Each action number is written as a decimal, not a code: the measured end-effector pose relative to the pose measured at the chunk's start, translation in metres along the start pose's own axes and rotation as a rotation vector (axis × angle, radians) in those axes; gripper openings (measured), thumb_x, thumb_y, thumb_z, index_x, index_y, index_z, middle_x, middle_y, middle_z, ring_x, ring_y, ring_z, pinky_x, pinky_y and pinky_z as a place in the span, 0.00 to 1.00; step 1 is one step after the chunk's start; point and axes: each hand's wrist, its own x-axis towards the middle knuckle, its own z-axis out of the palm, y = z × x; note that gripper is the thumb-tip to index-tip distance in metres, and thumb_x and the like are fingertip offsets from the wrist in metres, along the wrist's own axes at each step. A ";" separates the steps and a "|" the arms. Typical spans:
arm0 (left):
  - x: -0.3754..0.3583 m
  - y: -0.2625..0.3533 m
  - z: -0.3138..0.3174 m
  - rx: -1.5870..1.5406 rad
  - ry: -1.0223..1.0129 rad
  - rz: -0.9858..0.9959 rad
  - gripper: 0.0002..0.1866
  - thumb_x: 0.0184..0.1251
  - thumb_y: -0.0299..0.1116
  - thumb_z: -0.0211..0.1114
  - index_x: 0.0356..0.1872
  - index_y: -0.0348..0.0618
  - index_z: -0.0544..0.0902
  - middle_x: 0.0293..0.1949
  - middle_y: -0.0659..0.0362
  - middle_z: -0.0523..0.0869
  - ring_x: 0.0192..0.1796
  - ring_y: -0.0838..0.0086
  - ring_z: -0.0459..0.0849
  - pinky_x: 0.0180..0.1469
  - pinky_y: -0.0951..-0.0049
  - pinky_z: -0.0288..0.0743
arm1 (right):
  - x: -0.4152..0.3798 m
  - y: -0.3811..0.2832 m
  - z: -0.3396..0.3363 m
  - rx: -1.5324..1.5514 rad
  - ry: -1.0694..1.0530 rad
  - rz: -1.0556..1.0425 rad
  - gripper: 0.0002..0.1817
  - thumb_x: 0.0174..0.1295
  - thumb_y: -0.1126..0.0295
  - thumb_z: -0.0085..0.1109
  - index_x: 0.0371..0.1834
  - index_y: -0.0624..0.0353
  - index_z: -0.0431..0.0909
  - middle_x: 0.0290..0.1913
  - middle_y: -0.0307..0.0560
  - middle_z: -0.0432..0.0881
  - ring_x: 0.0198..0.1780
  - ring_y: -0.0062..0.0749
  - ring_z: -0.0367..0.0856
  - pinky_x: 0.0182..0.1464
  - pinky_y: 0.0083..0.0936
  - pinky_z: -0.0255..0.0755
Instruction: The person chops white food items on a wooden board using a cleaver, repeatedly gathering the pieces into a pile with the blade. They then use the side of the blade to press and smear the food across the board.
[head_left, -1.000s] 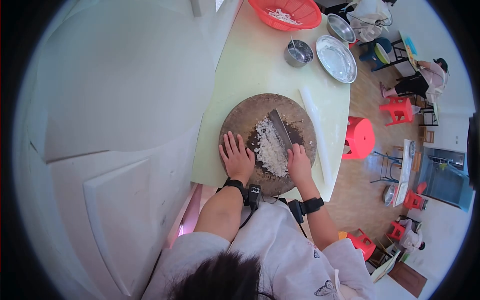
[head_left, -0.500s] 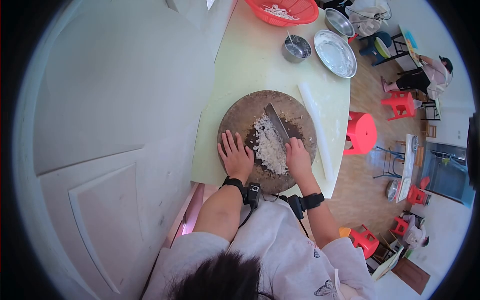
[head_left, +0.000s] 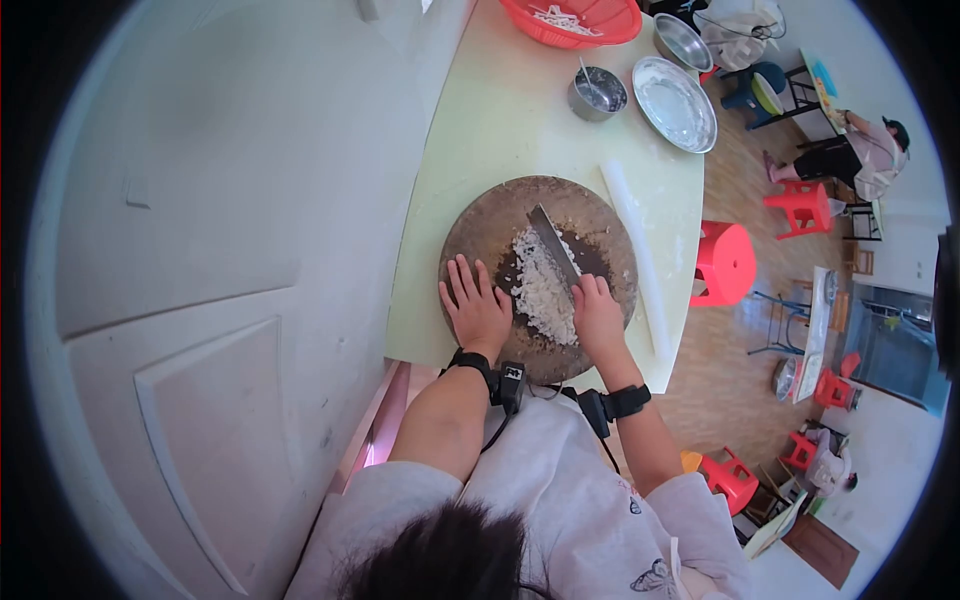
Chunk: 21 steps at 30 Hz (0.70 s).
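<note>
A round wooden chopping board (head_left: 490, 220) lies on the pale table in front of me. Finely chopped white food (head_left: 545, 300) is heaped across its middle, with crumbs scattered around; its kind I cannot make out. My right hand (head_left: 598, 318) is closed around the handle of a cleaver (head_left: 554, 243), whose blade points away from me along the right side of the heap. Flat on the board's left part rests my left hand (head_left: 478, 310), fingers spread and holding nothing, just left of the white pieces.
Beyond the board stand a red plastic basket (head_left: 575, 28) with white strips, a small metal pot (head_left: 597, 95), a floury metal plate (head_left: 674, 104) and a steel bowl (head_left: 684, 42). A white rolling pin (head_left: 640, 260) lies right of the board. Red stools (head_left: 728, 262) and two people are farther right.
The whole view has shifted slightly, so the board and table sit a little to the right. Both hands and the cleaver hold nearly the same places on the board.
</note>
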 end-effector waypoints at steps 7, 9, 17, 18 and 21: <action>-0.001 -0.002 0.000 -0.006 0.003 -0.003 0.28 0.56 0.38 0.49 0.58 0.37 0.63 0.66 0.46 0.52 0.69 0.57 0.46 0.66 0.51 0.38 | -0.009 -0.002 0.002 -0.040 -0.072 0.021 0.06 0.61 0.67 0.45 0.34 0.57 0.64 0.33 0.51 0.70 0.26 0.54 0.74 0.25 0.43 0.70; 0.001 0.000 0.001 -0.009 0.007 -0.011 0.28 0.56 0.38 0.49 0.58 0.37 0.64 0.66 0.46 0.52 0.69 0.57 0.46 0.66 0.51 0.38 | -0.009 -0.002 0.002 0.025 0.010 -0.012 0.06 0.61 0.67 0.45 0.35 0.57 0.64 0.33 0.52 0.70 0.26 0.54 0.74 0.25 0.43 0.70; 0.000 -0.002 0.000 -0.010 0.014 -0.007 0.27 0.56 0.38 0.49 0.58 0.37 0.64 0.65 0.46 0.52 0.69 0.57 0.46 0.66 0.51 0.38 | -0.009 -0.002 0.003 0.042 0.033 -0.028 0.06 0.61 0.67 0.45 0.35 0.57 0.64 0.32 0.52 0.70 0.25 0.55 0.74 0.23 0.44 0.69; 0.000 -0.001 0.000 -0.019 0.008 -0.008 0.27 0.56 0.38 0.49 0.58 0.37 0.64 0.65 0.46 0.52 0.69 0.57 0.46 0.66 0.51 0.38 | -0.010 -0.003 0.003 0.061 0.058 -0.021 0.06 0.61 0.67 0.45 0.35 0.57 0.64 0.32 0.52 0.70 0.25 0.54 0.74 0.23 0.44 0.69; -0.001 -0.002 0.000 -0.024 0.002 -0.006 0.28 0.56 0.38 0.49 0.58 0.37 0.64 0.66 0.46 0.52 0.69 0.57 0.46 0.66 0.51 0.38 | -0.013 -0.004 0.005 -0.008 -0.033 0.000 0.06 0.61 0.67 0.45 0.35 0.57 0.64 0.32 0.52 0.70 0.25 0.54 0.74 0.23 0.44 0.69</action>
